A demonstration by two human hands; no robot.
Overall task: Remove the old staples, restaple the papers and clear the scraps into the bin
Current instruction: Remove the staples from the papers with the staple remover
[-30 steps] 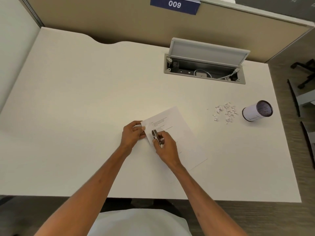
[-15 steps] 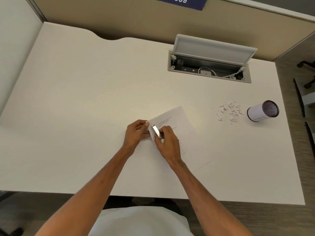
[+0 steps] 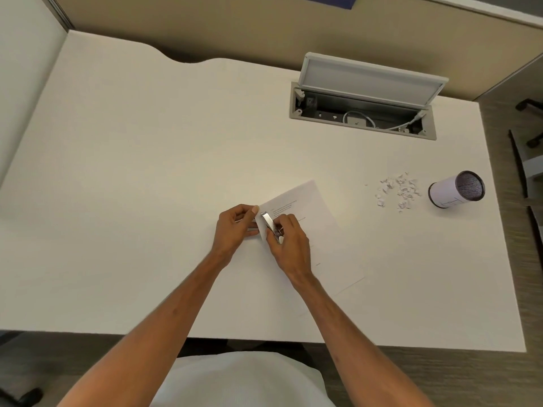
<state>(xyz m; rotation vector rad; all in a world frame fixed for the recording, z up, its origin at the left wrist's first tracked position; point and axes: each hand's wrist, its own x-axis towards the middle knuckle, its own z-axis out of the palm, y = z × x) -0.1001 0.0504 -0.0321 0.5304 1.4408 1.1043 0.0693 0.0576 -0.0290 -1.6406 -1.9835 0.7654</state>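
White printed papers lie on the desk in front of me, turned at an angle. My left hand pinches their near-left corner, which is lifted a little. My right hand grips a small silver stapler set over that same corner. A pile of small white paper scraps lies to the right. Beside the scraps a small cylindrical bin rests on its side, its dark mouth facing right.
The white desk has an open cable tray with a raised lid at the back right. A beige partition runs behind. Chair bases stand on the floor past the right edge.
Both hands and the stapler stay at the papers' corner, the stapler tip nudged a little toward the left hand. The view has tilted down slightly.
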